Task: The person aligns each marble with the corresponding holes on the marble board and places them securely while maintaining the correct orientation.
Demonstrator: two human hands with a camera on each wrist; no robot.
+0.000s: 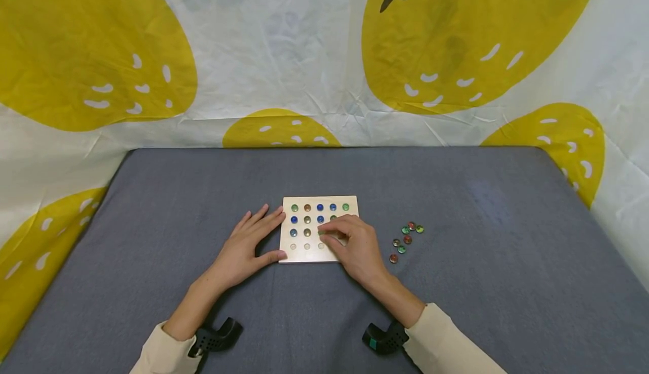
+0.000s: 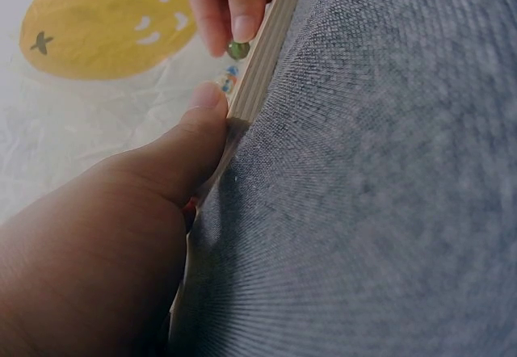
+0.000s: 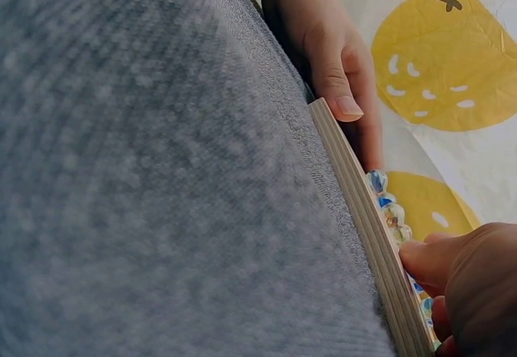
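A square wooden board (image 1: 350, 200) with a grid of holes lies on the grey cloth, and blue, green and brownish glass beads (image 1: 307, 219) fill several holes. My left hand (image 1: 256, 237) lies flat against the board's left edge, fingers straight, thumb (image 2: 206, 102) touching the near corner. My right hand (image 1: 327, 233) hovers over the board's right half and pinches a green bead (image 2: 237, 49) between thumb and fingertip, just above the board's surface (image 2: 262, 50). In the right wrist view the board's edge (image 3: 363, 212) carries a row of beads (image 3: 388, 205).
Several loose red and green beads (image 1: 405, 239) lie on the cloth to the right of the board. The grey cloth (image 1: 481, 222) covers the table, with a white and yellow fruit-print sheet (image 1: 304, 53) behind and at both sides.
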